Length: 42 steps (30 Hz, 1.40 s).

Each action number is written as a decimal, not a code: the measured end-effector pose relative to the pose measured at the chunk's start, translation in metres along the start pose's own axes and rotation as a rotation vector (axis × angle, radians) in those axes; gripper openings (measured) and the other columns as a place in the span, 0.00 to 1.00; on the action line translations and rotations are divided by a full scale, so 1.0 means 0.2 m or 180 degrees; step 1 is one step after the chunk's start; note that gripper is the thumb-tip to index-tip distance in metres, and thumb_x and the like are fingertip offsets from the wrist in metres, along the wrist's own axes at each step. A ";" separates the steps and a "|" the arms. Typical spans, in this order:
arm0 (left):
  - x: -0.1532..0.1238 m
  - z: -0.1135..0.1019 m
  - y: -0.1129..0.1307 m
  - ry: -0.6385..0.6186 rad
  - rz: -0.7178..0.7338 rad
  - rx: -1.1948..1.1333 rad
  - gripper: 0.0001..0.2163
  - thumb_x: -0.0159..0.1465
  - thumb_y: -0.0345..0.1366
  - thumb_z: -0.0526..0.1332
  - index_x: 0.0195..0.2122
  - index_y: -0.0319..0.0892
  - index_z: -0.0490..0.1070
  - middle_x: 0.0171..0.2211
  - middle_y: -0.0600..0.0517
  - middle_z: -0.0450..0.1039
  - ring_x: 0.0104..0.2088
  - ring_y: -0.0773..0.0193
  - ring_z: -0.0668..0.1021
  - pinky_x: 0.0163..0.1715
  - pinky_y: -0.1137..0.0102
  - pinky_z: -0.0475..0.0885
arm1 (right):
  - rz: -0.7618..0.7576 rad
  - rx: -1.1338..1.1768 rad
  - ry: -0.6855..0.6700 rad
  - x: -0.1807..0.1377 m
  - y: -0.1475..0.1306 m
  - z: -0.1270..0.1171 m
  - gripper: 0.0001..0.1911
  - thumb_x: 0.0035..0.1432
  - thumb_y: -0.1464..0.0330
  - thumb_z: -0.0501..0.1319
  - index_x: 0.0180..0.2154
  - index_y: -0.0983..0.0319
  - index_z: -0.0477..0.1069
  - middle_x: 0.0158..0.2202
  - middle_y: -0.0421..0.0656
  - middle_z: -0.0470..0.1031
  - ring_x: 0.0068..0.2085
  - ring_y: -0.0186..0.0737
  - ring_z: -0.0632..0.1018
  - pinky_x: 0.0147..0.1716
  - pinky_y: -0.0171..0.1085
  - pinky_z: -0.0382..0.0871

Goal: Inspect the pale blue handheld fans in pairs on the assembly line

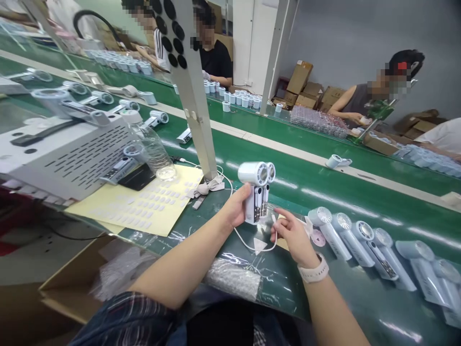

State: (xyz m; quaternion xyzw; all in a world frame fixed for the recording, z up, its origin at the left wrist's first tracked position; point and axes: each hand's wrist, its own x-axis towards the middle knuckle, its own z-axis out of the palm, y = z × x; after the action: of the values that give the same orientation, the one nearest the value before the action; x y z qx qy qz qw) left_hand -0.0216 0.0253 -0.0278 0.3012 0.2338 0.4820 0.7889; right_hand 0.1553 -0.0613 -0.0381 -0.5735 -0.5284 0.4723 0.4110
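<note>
Grey wall (pixel 334 33) behind cardboard boxes (pixel 301 77), pale posts (pixel 196 101), long green worktop (pixel 306 177) with streaks of reflected light (pixel 333 200).

Green, glossy tabletop (pixel 355 302), light streaks on surface. Right: row of pale-blue handheld fans (pixel 379 259) lying side by side, pink disc (pixel 318 238) just beside. Left: yellow sheet (pixel 162 228) dotted with small white pieces (pixel 167 195), white slotted box (pixel 84 158) behind. Near edge: bubble wrap (pixel 236 279).

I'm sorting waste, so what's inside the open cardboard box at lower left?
Crumpled clear plastic shows inside the cardboard box. Whatever lies beneath the plastic is covered, and the plaid sleeve hides part of the box.
</note>
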 end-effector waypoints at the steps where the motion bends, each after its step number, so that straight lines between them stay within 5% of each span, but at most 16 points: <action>1: 0.00 0.00 0.01 -0.0046 0.0059 -0.0165 0.33 0.44 0.61 0.75 0.41 0.39 0.77 0.37 0.47 0.81 0.37 0.56 0.82 0.39 0.65 0.77 | 0.0046 0.0315 -0.0116 -0.01 0.00 0.02 0.23 0.59 0.53 0.63 0.48 0.62 0.70 0.23 0.36 0.73 0.22 0.39 0.76 0.26 0.39 0.72; 8: -0.02 0.04 0.02 -0.0220 0.0343 -0.0345 0.36 0.38 0.71 0.69 0.28 0.39 0.74 0.37 0.43 0.82 0.44 0.46 0.83 0.38 0.62 0.79 | 0.0022 0.0614 -0.0542 -0.08 -0.02 0.19 0.22 0.60 0.47 0.64 0.33 0.60 0.71 0.19 0.35 0.68 0.22 0.35 0.71 0.27 0.36 0.67; 19: -0.08 0.12 -0.02 0.0303 0.0685 0.0481 0.41 0.38 0.82 0.54 0.25 0.43 0.64 0.43 0.42 0.80 0.54 0.43 0.77 0.45 0.57 0.76 | -0.0107 0.1442 -0.0094 -0.16 -0.06 0.33 0.26 0.62 0.42 0.59 0.30 0.57 0.62 0.15 0.26 0.52 0.14 0.27 0.54 0.14 0.29 0.49; 24: -0.07 0.12 -0.03 0.0242 0.0724 0.0404 0.40 0.39 0.81 0.55 0.24 0.43 0.64 0.42 0.44 0.79 0.52 0.44 0.78 0.46 0.56 0.76 | -0.0369 0.0974 -0.0049 -0.15 -0.05 0.31 0.23 0.67 0.47 0.57 0.31 0.59 0.67 0.21 0.35 0.67 0.24 0.35 0.70 0.27 0.35 0.66; 27: -0.08 0.14 0.01 0.0277 0.0706 0.0031 0.39 0.41 0.80 0.56 0.24 0.43 0.62 0.43 0.44 0.79 0.51 0.45 0.79 0.45 0.56 0.76 | -0.0768 0.0404 0.0099 -0.14 -0.06 0.28 0.21 0.69 0.51 0.56 0.32 0.60 0.71 0.32 0.42 0.73 0.36 0.40 0.74 0.38 0.38 0.68; 30: -0.09 0.15 0.05 0.0298 0.0647 -0.0151 0.38 0.43 0.80 0.55 0.24 0.43 0.60 0.46 0.45 0.78 0.51 0.46 0.78 0.44 0.57 0.77 | -0.0923 0.0358 0.0248 -0.14 -0.07 0.26 0.21 0.70 0.52 0.55 0.31 0.59 0.70 0.34 0.42 0.72 0.37 0.41 0.74 0.39 0.39 0.68; 35: -0.10 0.15 0.05 0.0168 0.0571 0.0174 0.40 0.42 0.82 0.52 0.23 0.43 0.60 0.45 0.43 0.78 0.52 0.44 0.78 0.40 0.58 0.77 | -0.0526 0.0682 0.0389 -0.14 -0.05 0.27 0.22 0.68 0.50 0.59 0.29 0.59 0.69 0.25 0.39 0.72 0.29 0.38 0.74 0.33 0.37 0.68; 42: -0.12 0.16 -0.01 0.0092 0.0798 0.0644 0.42 0.34 0.84 0.50 0.22 0.44 0.61 0.38 0.41 0.77 0.52 0.41 0.77 0.39 0.58 0.77 | -0.0125 0.1742 0.0286 -0.13 0.02 0.30 0.25 0.65 0.47 0.61 0.26 0.57 0.60 0.14 0.28 0.56 0.13 0.29 0.60 0.16 0.31 0.55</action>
State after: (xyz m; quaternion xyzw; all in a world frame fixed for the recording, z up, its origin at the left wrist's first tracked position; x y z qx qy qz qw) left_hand -0.0091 -0.0048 -0.0054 0.3990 0.2530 0.5549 0.6847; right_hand 0.0974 -0.0887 -0.0527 -0.4511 -0.3734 0.5635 0.5827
